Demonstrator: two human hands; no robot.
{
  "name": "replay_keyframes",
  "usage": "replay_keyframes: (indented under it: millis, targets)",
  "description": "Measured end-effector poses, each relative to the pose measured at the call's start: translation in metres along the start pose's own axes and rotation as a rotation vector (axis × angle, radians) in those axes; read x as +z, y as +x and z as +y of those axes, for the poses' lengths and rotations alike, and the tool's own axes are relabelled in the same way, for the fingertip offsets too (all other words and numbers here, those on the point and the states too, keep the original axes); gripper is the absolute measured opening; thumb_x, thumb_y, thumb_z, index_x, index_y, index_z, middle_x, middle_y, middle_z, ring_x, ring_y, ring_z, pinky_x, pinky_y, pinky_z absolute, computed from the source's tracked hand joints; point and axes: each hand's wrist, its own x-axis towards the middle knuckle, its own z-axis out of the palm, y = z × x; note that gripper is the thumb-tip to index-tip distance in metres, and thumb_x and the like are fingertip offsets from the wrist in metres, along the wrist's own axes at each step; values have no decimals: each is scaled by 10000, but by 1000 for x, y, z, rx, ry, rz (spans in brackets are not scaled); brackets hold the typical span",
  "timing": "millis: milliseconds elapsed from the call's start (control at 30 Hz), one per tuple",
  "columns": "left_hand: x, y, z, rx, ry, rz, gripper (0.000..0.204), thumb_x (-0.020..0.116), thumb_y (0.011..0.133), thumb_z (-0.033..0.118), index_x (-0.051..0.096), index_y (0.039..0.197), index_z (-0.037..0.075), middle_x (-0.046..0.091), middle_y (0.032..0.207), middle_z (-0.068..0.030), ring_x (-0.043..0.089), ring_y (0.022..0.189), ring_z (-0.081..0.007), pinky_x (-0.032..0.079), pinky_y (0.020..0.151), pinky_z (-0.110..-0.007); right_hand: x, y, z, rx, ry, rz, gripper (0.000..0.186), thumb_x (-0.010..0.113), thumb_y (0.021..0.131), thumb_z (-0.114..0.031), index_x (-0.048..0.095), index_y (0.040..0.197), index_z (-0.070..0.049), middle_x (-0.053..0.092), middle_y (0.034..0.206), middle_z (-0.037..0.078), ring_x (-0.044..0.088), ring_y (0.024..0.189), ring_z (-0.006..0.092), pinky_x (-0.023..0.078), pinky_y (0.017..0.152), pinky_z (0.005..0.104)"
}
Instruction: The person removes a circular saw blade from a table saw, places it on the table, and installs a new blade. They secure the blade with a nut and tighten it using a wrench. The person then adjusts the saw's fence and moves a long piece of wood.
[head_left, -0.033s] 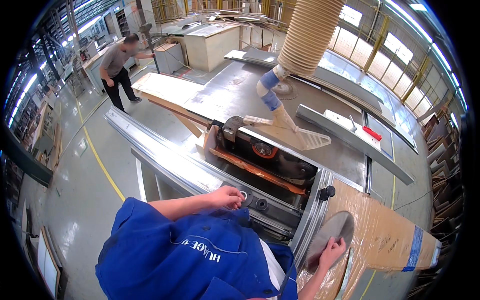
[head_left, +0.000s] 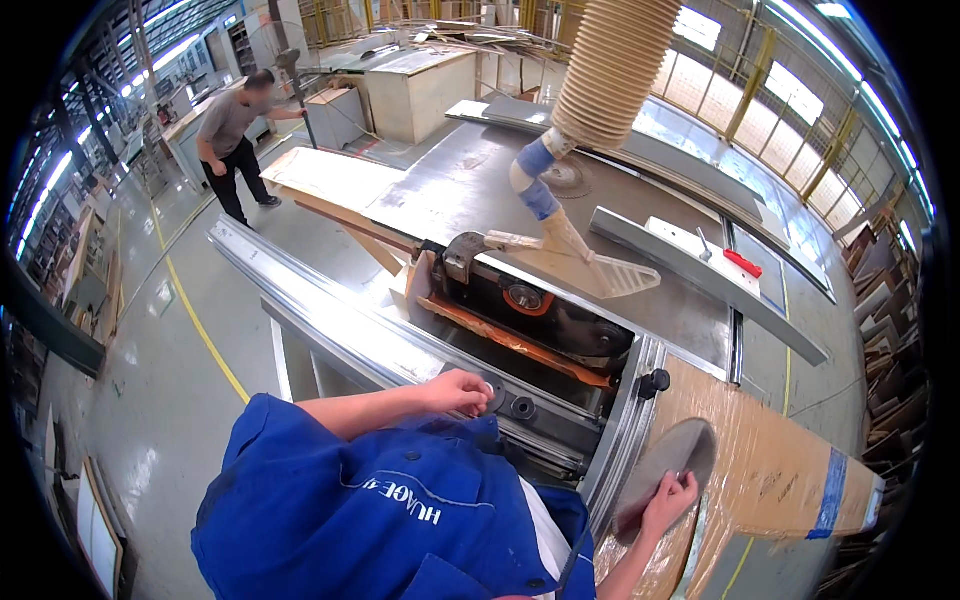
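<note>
My right hand (head_left: 668, 503) grips a round toothed saw blade (head_left: 680, 446) near its middle, holding it up at a slant beside the cardboard-covered panel. My left hand (head_left: 460, 393) is closed, fingers curled together over the metal rail; whatever they pinch is hidden. A small ring (head_left: 496, 390) shows right at those fingertips, and a black round collar (head_left: 523, 408) sits just to its right. Ahead of both hands, the table saw's blade compartment stands uncovered, with an orange-rimmed round hub (head_left: 525, 298) inside and an orange flap (head_left: 510, 342) along its near side.
A ribbed hose (head_left: 620, 75) drops to a clear-sided blade guard (head_left: 605, 275) over the saw table (head_left: 450, 185). A metal fence (head_left: 700, 280) crosses it, near a red-handled tool (head_left: 743, 263). The long sliding rail (head_left: 320, 305) runs far left. Another person (head_left: 232, 145) stands there.
The saw blade in my right hand has shifted slightly right and turned a little. My left hand has barely moved.
</note>
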Motion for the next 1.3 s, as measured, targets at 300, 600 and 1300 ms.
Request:
replay_keyframes:
  millis: [300, 600, 1300]
  targets:
    - [138, 31, 130, 358, -56, -684, 812, 812, 904, 369, 425, 1535, 37, 595, 1412, -112, 592, 1296, -240, 493, 1091, -440, -21, 0, -175, -538, -129, 334, 359, 834, 821, -289, 654, 808, 22, 565, 1375, 174, 460, 1349, 411, 375, 1114, 500]
    - [195, 28, 126, 318, -234, -377, 431, 678, 1005, 125, 540, 1399, 17, 642, 1349, -86, 625, 1208, -194, 532, 1010, -407, -9, -28, -206, -614, -162, 398, 460, 847, 795, -417, 615, 671, -39, 591, 1341, 144, 459, 1331, 426, 333, 1111, 543]
    - [150, 4, 138, 215, -416, -235, 435, 699, 995, 174, 560, 1381, 31, 651, 1339, -111, 628, 1242, -242, 512, 1076, -462, -32, -78, -74, 417, 1305, -126, 452, 593, 1016, -90, 494, 1441, 24, 600, 1395, 164, 594, 1253, 309, 485, 1061, 456]
